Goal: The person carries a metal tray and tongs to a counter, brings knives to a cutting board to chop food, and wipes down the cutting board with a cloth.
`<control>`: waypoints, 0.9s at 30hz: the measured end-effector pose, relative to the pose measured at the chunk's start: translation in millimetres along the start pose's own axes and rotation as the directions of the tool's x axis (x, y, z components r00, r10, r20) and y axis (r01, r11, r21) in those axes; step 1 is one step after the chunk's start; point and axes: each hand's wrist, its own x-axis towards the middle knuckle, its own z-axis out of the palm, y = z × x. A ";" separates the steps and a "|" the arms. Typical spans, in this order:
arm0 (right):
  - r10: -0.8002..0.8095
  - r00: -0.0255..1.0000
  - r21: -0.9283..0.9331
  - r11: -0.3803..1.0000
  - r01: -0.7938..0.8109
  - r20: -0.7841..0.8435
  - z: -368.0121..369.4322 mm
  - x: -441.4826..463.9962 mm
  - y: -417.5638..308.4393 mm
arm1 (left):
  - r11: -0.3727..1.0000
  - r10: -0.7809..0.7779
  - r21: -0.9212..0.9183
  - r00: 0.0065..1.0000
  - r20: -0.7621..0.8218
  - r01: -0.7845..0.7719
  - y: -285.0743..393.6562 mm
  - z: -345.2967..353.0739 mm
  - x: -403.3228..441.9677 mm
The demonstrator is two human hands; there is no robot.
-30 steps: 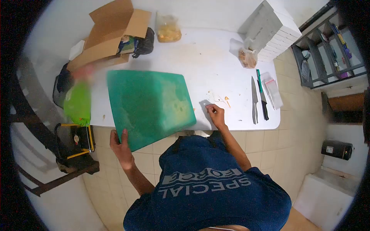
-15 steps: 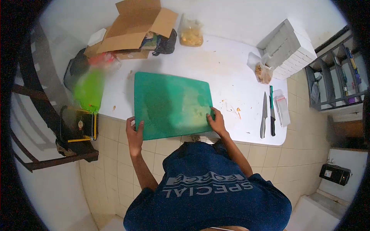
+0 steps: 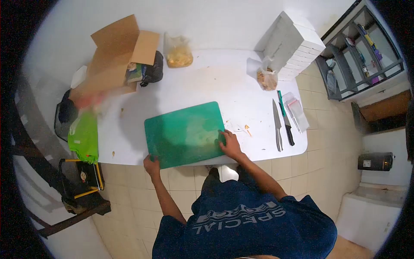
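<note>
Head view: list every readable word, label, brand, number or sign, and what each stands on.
"SPECIAL": upside down, on the dark blue shirt.
Other line on the shirt: too creased to read.
Green bag: pale mark too small to read.
Black unit at right: label too small to read.
Packet in the cardboard box: too blurred.

Person in dk blue T-shirt [image 3: 254,228], short slvs: L slv [image 3: 170,228] & R slv [image 3: 312,209] both plain, same blue, ending approx. at elbow. Lt grey print [image 3: 237,218] across the shirt, upside-down from this cam: caps, reads "SPECIAL"; 2nd line, also grey, creased & hard to read. Fabric looks matte, w/ folds. Thin lt strip at btm edge of pic, nr neckline. Dk trousers [image 3: 211,179] partly visible past the hem, details too dim to tell. Forearms bare, L hand [image 3: 152,166] & R hand [image 3: 231,145] too.
</note>
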 end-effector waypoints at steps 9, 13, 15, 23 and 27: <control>-0.264 0.934 0.463 0.877 0.129 0.240 -186.0 -90.2 93.7 | 0.790 0.322 -0.593 0.929 0.183 -0.157 311.0 5.8 -160.5; -0.262 0.946 0.474 0.869 0.146 0.190 -337.0 -181.7 208.5 | 0.717 0.526 -0.640 0.817 0.236 -0.276 494.0 64.8 -311.0; -0.161 0.972 0.368 0.925 0.090 0.168 -420.0 -240.4 280.5 | 0.598 0.635 -0.769 0.719 0.283 -0.226 580.6 111.9 -402.9; 0.408 0.875 0.639 0.752 -0.160 -0.260 -642.6 -417.0 535.9 | 0.451 0.888 -0.875 0.190 0.420 -0.174 860.4 208.9 -683.3; 0.550 0.724 0.663 0.729 -0.173 -0.417 -712.2 -452.0 639.9 | 0.580 0.811 -0.795 0.030 0.584 -0.180 966.4 254.9 -757.5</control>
